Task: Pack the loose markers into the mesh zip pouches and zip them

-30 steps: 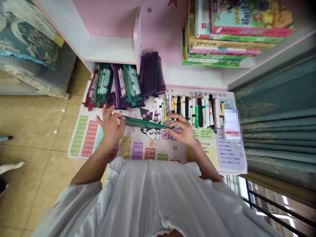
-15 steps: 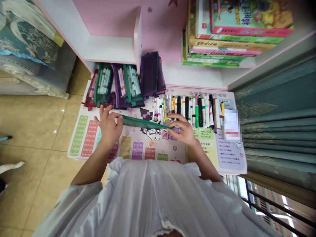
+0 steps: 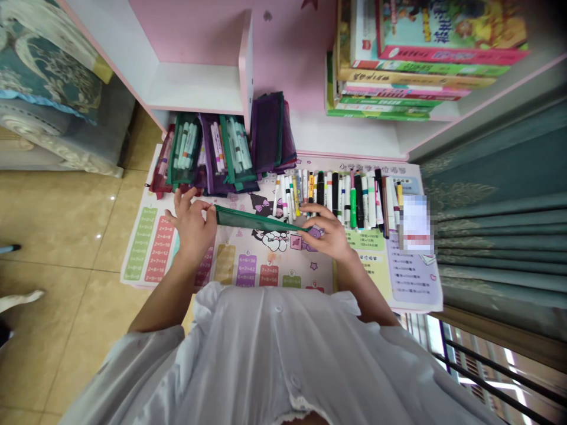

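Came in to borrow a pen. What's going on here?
A person is holding a flat green mesh pouch out between both hands: the left hand pinches one end and the right hand the other. Just beyond it, a row of markers lies on a printed times-table mat, beside mesh pouches with pens inside.

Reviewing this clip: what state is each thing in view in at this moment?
Left hand, pinching one end of the pouch
Right hand, holding the other end
Green mesh pouch, pulled flat between the hands
Markers, lying side by side, out of any pouch
Filled pouches, pens inside, overlapping
Purple pouches, piled, flat
Books, stacked on the shelf
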`<act>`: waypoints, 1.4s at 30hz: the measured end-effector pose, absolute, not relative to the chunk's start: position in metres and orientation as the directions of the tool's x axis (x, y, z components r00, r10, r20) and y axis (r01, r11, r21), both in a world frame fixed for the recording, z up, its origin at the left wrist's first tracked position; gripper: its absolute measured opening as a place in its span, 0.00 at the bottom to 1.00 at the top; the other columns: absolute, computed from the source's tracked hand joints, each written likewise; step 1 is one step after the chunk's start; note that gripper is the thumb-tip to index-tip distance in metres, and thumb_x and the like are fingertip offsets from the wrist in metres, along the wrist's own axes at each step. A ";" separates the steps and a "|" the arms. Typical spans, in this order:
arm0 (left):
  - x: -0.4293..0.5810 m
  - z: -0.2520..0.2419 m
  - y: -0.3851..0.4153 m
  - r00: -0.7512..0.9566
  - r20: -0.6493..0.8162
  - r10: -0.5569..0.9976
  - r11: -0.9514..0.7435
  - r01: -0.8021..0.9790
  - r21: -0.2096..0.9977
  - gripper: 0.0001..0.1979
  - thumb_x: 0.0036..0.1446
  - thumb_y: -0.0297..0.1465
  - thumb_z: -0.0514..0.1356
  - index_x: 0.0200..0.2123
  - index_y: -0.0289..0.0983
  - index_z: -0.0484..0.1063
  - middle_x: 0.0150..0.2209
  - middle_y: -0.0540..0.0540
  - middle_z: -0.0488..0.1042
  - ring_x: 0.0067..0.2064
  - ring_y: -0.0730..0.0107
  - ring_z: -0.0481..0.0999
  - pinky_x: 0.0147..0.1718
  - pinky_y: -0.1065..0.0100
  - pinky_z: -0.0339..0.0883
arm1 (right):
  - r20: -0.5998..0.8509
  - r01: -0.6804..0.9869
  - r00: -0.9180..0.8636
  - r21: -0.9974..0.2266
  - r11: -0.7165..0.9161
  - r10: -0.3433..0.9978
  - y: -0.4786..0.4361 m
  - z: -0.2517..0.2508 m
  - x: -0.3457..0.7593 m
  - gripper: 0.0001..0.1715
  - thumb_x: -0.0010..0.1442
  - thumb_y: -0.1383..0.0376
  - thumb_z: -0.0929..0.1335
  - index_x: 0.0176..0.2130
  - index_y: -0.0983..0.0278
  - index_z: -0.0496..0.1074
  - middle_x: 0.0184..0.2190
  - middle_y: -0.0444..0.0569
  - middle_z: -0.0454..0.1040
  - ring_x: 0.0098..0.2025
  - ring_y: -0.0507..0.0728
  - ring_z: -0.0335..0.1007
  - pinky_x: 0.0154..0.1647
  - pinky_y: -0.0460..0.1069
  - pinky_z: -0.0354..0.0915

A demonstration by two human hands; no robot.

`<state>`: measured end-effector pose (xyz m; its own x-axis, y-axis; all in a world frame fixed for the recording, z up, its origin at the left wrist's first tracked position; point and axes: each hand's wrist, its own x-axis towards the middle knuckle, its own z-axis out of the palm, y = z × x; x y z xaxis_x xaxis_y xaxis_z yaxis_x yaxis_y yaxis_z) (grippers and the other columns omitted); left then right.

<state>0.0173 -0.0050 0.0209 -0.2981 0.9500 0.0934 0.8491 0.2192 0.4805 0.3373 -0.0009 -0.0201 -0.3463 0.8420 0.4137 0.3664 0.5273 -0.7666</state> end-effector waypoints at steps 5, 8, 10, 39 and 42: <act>0.015 0.020 -0.005 -0.299 0.104 0.948 0.218 0.854 0.472 0.05 0.61 0.33 0.56 0.33 0.39 0.69 0.66 0.39 0.63 0.73 0.45 0.47 0.63 0.26 0.34 | 0.456 0.343 -0.359 -0.747 0.569 0.815 -0.001 -0.021 0.337 0.04 0.59 0.65 0.72 0.32 0.58 0.73 0.51 0.52 0.74 0.57 0.63 0.72 0.58 0.63 0.71; 0.015 0.020 -0.005 -0.301 0.100 0.948 0.223 0.857 0.465 0.06 0.61 0.34 0.56 0.33 0.39 0.70 0.65 0.39 0.64 0.73 0.45 0.47 0.63 0.25 0.35 | 0.444 0.351 -0.356 -0.752 0.558 0.823 0.000 -0.022 0.337 0.04 0.60 0.64 0.72 0.32 0.58 0.73 0.51 0.51 0.74 0.57 0.63 0.72 0.58 0.63 0.71; 0.014 0.021 -0.005 -0.300 0.098 0.949 0.224 0.859 0.461 0.06 0.61 0.34 0.56 0.33 0.39 0.70 0.64 0.39 0.65 0.72 0.45 0.48 0.62 0.25 0.35 | 0.441 0.354 -0.349 -0.755 0.552 0.827 0.000 -0.022 0.338 0.04 0.60 0.63 0.72 0.33 0.58 0.74 0.51 0.51 0.74 0.56 0.63 0.73 0.58 0.62 0.71; 0.036 0.038 0.002 0.533 -0.069 0.843 -0.317 0.596 0.738 0.12 0.57 0.39 0.62 0.24 0.42 0.76 0.46 0.46 0.79 0.55 0.58 0.75 0.56 0.58 0.69 | 0.477 0.431 -0.266 -0.719 0.546 0.838 0.030 -0.006 0.292 0.12 0.63 0.53 0.70 0.34 0.57 0.75 0.50 0.51 0.75 0.58 0.62 0.70 0.62 0.63 0.67; 0.037 0.031 -0.001 0.478 -0.030 0.878 -0.292 0.584 0.757 0.12 0.58 0.40 0.61 0.25 0.42 0.76 0.47 0.45 0.79 0.54 0.59 0.76 0.56 0.59 0.69 | 0.503 0.473 -0.186 -0.707 0.526 0.844 0.039 -0.015 0.280 0.12 0.63 0.52 0.69 0.36 0.56 0.76 0.49 0.51 0.75 0.57 0.63 0.71 0.61 0.63 0.67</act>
